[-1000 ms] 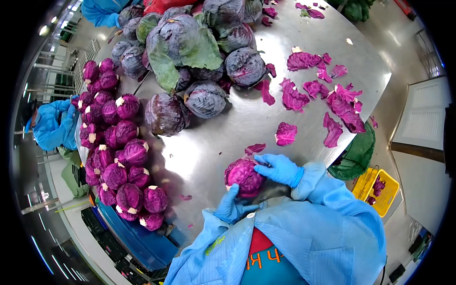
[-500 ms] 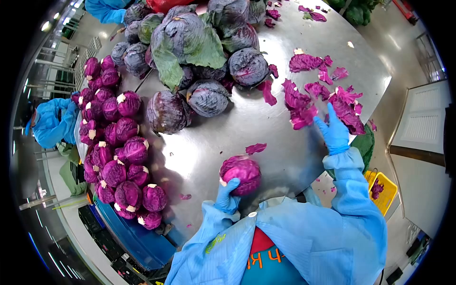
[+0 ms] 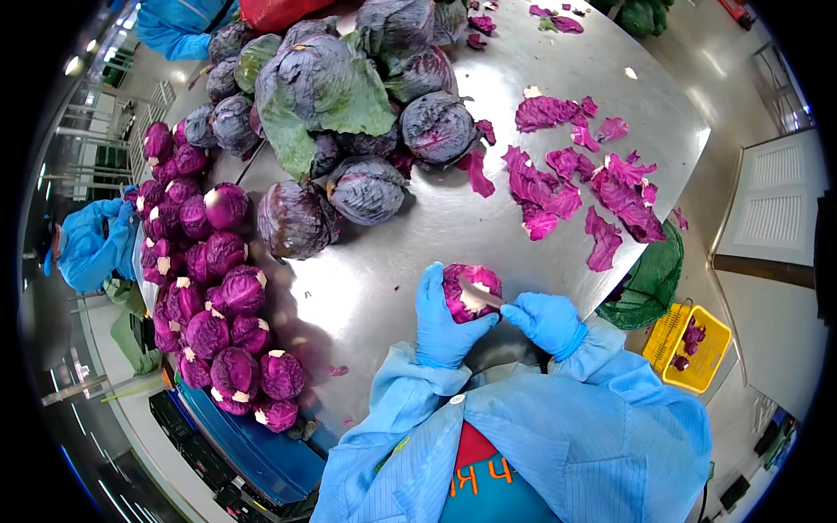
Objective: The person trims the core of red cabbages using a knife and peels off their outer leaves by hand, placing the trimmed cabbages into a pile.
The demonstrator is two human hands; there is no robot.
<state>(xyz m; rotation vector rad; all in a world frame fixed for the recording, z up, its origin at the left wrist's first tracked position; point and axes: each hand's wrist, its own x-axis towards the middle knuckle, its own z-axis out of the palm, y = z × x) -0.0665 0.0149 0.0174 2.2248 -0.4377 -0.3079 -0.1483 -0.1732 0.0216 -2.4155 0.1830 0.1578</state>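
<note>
Blue-gloved, my left hand [image 3: 446, 324] grips a bright purple red cabbage [image 3: 465, 281] above the near edge of the steel table. The cabbage's pale cut stem end faces me. My right hand [image 3: 547, 323] is closed on a knife [image 3: 485, 295], whose blade lies against that stem end. Most of the knife's handle is hidden in the fingers. To the right lie torn purple outer leaves [image 3: 540, 187]. Stacked along the left side are several peeled red cabbages [image 3: 235, 370] with pale stem ends.
Untrimmed dark cabbages [image 3: 366, 190] are heaped at the far middle of the table [image 3: 375, 283]. A green mesh basket [image 3: 654, 279] and a yellow basket [image 3: 711, 353] with leaf scraps stand off the right edge. Blue-sleeved people [image 3: 91, 244] are at the far left and top.
My right hand has come back from the leaves to the cabbage, now with a knife. The left hand has raised and turned the cabbage stem-up. Another leaf lies at the right.
</note>
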